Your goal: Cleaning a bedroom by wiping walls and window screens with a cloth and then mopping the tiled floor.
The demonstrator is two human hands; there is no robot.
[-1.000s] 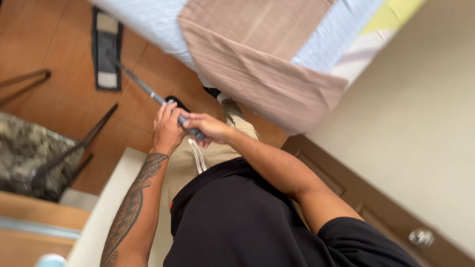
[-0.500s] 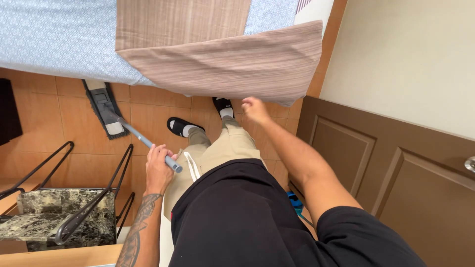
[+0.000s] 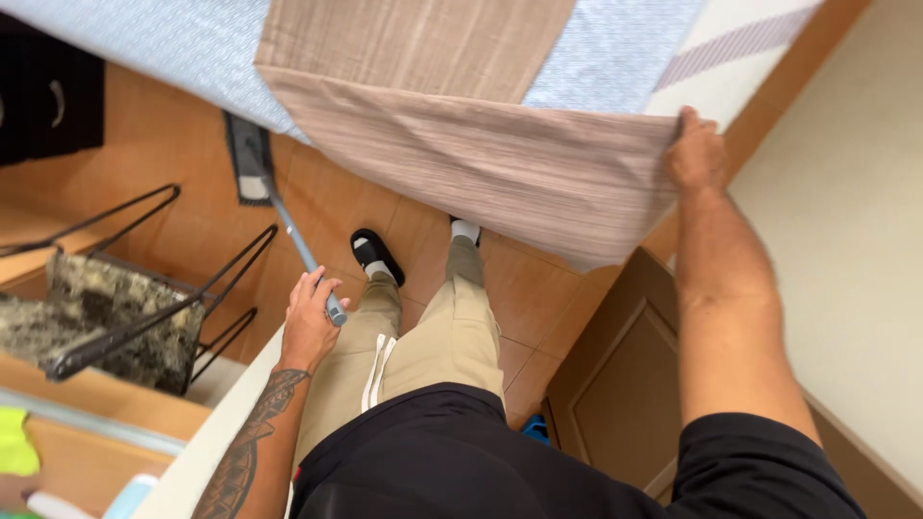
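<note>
Now you're lifting the runner's edge with one hand, mop in the other.
Your right hand (image 3: 696, 149) pinches the corner of the striped, woven beige runner (image 3: 481, 159) at two o'clock, raised off the bed (image 3: 144, 43). Your left hand (image 3: 310, 322) is wrapped round the mop (image 3: 293, 235) and its smooth grey handle at eight o'clock, flat head on the glossy tiled floor (image 3: 192, 154). Judging by this, the next move needs the cloth held clear.
</note>
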